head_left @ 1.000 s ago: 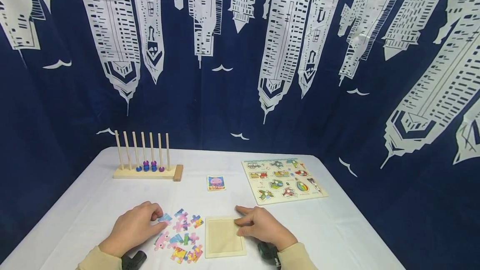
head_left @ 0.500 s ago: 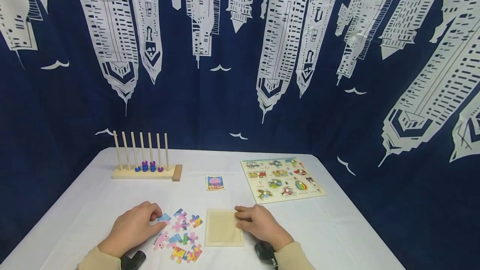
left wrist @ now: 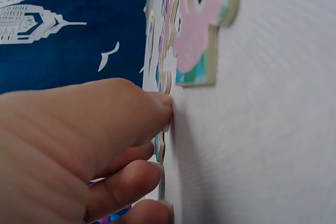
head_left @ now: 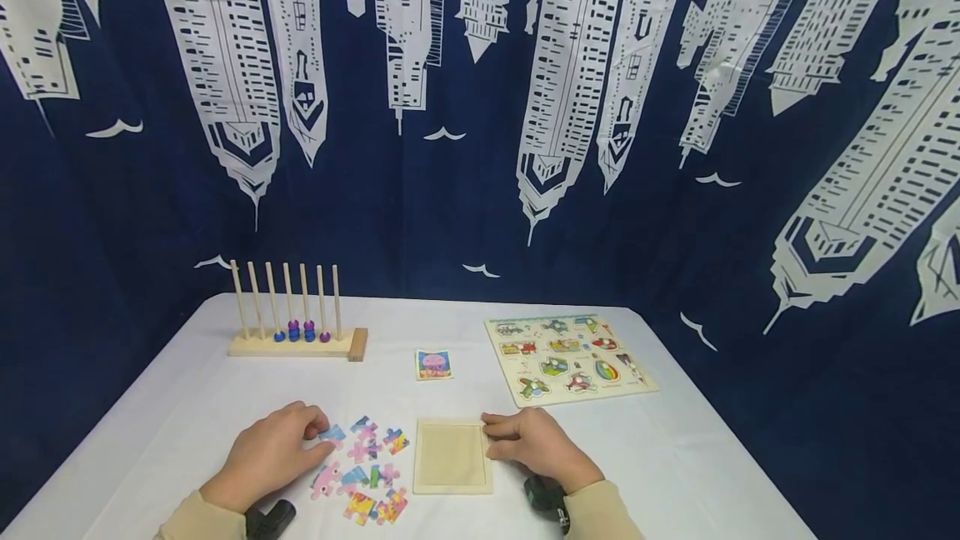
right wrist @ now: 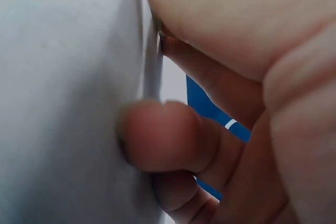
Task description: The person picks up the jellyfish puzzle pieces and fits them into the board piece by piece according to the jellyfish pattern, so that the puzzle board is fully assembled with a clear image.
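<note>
In the head view my left hand [head_left: 273, 448] rests on the table at the left edge of several loose puzzle pieces [head_left: 362, 442]. Its thumb and index finger lie around a blue piece [head_left: 332, 435], without a clear grip. The left wrist view shows the bent fingers and thumb against the tabletop, below a pink piece [left wrist: 195, 35] with a printed eye. My right hand [head_left: 538, 442] touches the right edge of a square wooden puzzle tray [head_left: 453, 491], with thumb and fingertips along its upper right side. In the right wrist view the tray is mostly hidden by my hand [right wrist: 220, 77].
Behind the pieces lies a small square picture card [head_left: 433, 365]. A wooden peg rack [head_left: 292, 347] with blue and purple beads stands at back left. A knob puzzle board [head_left: 570, 361] lies at back right. A dark skyline curtain [head_left: 420, 215] hangs behind the white table [head_left: 697, 473].
The wooden tray has shifted away from me, turned slightly straighter, and my right fingers have slid outward from over it to its right edge. My left hand has stayed in place.
</note>
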`<state>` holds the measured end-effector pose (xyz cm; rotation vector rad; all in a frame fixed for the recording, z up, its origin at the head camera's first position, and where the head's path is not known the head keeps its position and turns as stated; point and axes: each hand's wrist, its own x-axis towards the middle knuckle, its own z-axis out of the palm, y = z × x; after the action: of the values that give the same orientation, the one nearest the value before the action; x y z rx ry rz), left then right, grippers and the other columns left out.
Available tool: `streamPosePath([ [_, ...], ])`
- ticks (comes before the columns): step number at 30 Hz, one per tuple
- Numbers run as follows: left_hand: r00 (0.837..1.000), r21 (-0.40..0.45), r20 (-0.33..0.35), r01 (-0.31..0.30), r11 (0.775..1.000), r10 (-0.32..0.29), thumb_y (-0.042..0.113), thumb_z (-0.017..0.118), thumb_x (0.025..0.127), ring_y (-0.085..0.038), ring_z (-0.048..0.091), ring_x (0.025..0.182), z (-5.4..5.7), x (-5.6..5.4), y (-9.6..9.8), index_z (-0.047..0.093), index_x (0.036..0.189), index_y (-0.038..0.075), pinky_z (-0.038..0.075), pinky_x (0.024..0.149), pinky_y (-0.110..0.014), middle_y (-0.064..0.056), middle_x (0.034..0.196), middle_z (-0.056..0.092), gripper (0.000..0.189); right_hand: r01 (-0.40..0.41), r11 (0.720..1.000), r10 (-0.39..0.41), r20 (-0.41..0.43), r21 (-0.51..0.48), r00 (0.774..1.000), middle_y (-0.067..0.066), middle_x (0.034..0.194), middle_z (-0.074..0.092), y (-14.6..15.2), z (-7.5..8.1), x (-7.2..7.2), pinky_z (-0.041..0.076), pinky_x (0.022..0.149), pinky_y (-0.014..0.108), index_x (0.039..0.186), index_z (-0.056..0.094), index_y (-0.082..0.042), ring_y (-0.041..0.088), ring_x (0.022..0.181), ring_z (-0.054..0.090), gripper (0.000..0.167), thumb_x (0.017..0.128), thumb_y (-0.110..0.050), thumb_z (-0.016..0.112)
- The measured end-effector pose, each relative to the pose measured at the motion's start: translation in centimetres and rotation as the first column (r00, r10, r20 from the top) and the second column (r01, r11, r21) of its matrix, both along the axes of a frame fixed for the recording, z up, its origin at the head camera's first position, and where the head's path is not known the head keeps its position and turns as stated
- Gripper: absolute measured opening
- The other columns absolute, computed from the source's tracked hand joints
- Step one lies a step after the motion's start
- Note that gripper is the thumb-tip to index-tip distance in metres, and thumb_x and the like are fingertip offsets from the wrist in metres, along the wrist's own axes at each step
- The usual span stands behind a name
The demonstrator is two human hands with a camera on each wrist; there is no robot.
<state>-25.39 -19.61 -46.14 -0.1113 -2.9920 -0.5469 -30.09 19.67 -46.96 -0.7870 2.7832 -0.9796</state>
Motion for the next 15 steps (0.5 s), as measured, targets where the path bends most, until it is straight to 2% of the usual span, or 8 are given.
streamPosePath([
  [9, 1.0, 0.03, -0.002, 0.003, 1.0, -0.003, 0.031, 0.087, 0.08, -0.013, 0.052, 0.072, -0.15, -0.08, 0.0, 0.074, 0.099, 0.019, 0.048, 0.064, -0.035, 0.006, 0.084, 0.06, 0.026, 0.03, 1.0, -0.029, -0.014, 0.008, 0.999, -0.006, 0.133, 0.069, -0.35, 0.11, 0.23, 0.047, 0.108, 0.049, 0.118, 0.078, -0.015, 0.023, 0.129, 0.063, 0.04, 0.084, -0.036, 0.083],
  [15, 1.0, 0.043, -0.003, 0.0, 0.999, 0.001, 0.031, 0.087, 0.08, -0.013, 0.052, 0.073, -0.28, -0.25, -0.15, 0.074, 0.098, 0.017, 0.047, 0.065, -0.035, 0.006, 0.084, 0.06, 0.026, 0.018, 1.0, -0.018, -0.022, 0.017, 1.0, -0.003, 0.133, 0.069, -0.49, 0.27, 0.17, 0.048, 0.106, 0.049, 0.117, 0.078, -0.014, 0.024, 0.128, 0.064, 0.039, 0.084, -0.035, 0.083],
])
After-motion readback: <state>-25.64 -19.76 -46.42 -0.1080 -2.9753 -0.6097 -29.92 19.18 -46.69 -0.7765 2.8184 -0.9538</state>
